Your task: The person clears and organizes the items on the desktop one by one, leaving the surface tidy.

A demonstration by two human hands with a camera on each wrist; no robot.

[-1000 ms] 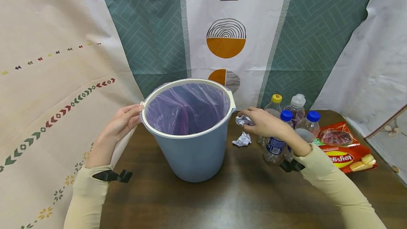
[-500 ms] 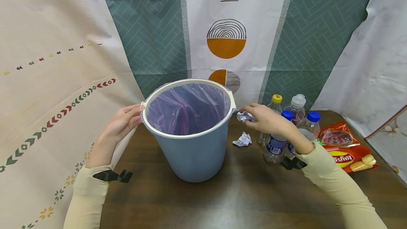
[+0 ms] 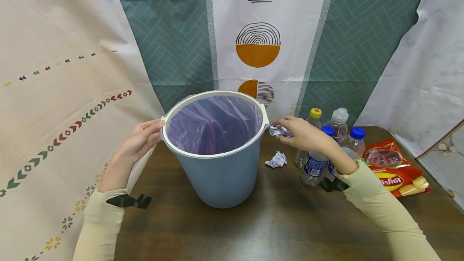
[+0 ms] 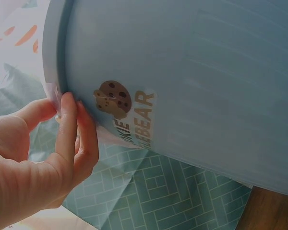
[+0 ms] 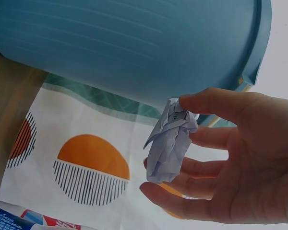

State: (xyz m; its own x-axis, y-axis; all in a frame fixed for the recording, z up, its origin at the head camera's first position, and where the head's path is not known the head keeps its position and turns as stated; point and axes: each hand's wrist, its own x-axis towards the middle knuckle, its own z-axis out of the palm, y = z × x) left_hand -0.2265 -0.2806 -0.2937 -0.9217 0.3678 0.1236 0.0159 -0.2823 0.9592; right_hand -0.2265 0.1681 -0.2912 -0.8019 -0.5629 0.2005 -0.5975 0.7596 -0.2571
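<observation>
A blue trash can with a cream rim and a thin purple liner bag stands on the table. On its left side my left hand pinches the rim and the liner edge between thumb and fingers, beside a bear sticker in the left wrist view. Just right of the can, my right hand pinches a crumpled paper ball between thumb and fingers, off the table. A second crumpled paper ball lies on the table below that hand.
Several plastic bottles stand right of the can, partly behind my right forearm. Red snack bags lie at the table's right side. Patterned cloth hangs behind the brown table.
My right hand has risen slightly with the first paper ball between its fingers. My left hand stays at the rim, and the can stands as before.
</observation>
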